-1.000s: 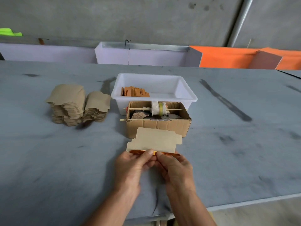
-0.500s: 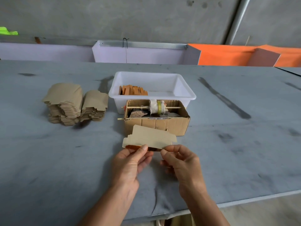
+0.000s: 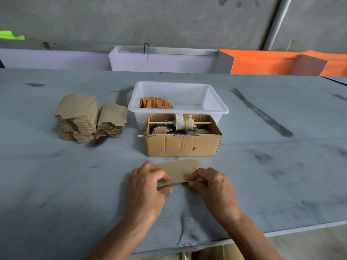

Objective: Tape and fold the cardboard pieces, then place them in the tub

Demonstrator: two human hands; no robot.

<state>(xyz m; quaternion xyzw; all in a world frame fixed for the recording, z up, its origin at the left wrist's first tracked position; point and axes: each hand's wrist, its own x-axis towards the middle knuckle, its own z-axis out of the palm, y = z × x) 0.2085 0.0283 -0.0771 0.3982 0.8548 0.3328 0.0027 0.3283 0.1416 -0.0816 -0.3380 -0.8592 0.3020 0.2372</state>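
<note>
A tan cardboard piece [image 3: 179, 171] lies folded flat on the grey table just in front of me. My left hand [image 3: 148, 186] pinches its left end and my right hand [image 3: 210, 182] pinches its right end. Behind it stands a brown cardboard box [image 3: 183, 146] holding a tape roll [image 3: 184, 122] on a wooden stick. The white tub [image 3: 178, 92] sits behind the box, with several orange folded pieces [image 3: 155, 103] standing in its left part. Two stacks of flat cardboard pieces [image 3: 90, 119] rest at the left.
The grey table [image 3: 272, 175] runs wide on both sides, and its front edge is close to my arms. Lilac [image 3: 165, 61] and orange panels [image 3: 262, 62] stand along the far edge against a concrete wall.
The cardboard piece was held up with its flap raised; now it is pressed down flat on the table, with both hands lowered onto its ends.
</note>
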